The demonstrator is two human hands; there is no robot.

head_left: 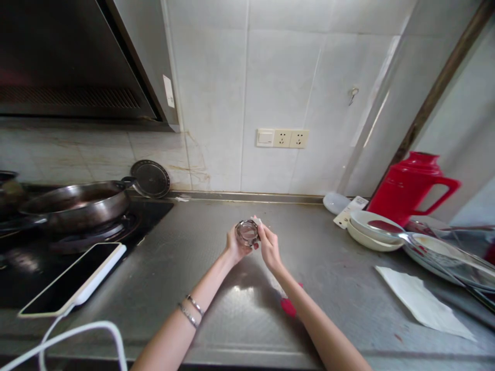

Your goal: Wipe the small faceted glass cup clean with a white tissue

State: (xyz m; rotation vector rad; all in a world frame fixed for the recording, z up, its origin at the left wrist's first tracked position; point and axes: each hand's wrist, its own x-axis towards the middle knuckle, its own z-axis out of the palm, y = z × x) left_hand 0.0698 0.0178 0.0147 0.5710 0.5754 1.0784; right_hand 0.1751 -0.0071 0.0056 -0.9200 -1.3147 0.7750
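Over the middle of the steel counter, a small round glass dish [246,233] with a brownish tint is held with its open side towards me. My left hand [234,246] is closed around its left side and underside. At the dish's right rim, my right hand [269,247] is closed, pinching a small white piece of tissue [256,221] against the glass. Most of the tissue is hidden by the fingers. A red object [288,307] lies on the counter, partly behind my right forearm, and its kind cannot be made out.
On the left, a steel pan [77,206] sits on the black stove, with a corded phone [73,281] at the stove's edge. At right stand a red thermos jug [410,188], stacked bowls [373,242] and plates. A white paper towel [423,301] lies before them.
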